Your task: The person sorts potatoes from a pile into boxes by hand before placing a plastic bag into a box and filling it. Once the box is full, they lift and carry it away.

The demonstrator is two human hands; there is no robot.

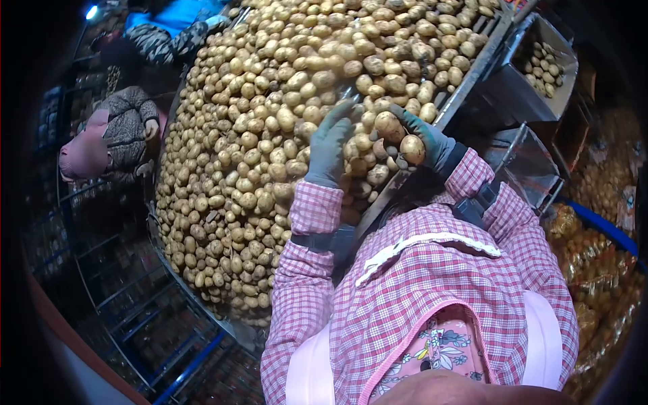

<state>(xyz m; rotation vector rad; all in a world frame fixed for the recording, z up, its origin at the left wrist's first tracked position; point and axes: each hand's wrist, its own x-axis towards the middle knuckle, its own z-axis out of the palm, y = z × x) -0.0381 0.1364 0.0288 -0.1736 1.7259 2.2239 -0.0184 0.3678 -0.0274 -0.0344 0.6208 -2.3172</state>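
Observation:
Both my hands wear grey-green gloves, at the near edge of a wide heap of potatoes (236,155). My left hand (329,148) rests on the heap with its fingers pointing away, the fingertips by a small shiny spot that is too blurred to make out. To its right, my right hand (432,138) has its fingers bent around the side of a few potatoes. One larger potato (388,126) lies by its fingertips, and another potato (412,149) sits against its palm side. Small dark lumps lie among the potatoes between my hands.
A metal rim (472,74) borders the heap on the right. Beyond it stand a metal bin (567,74) holding potatoes and a second metal chute (533,169). Filled net sacks (587,270) lie at the lower right. A person (125,135) stands across at the left, another at the top left.

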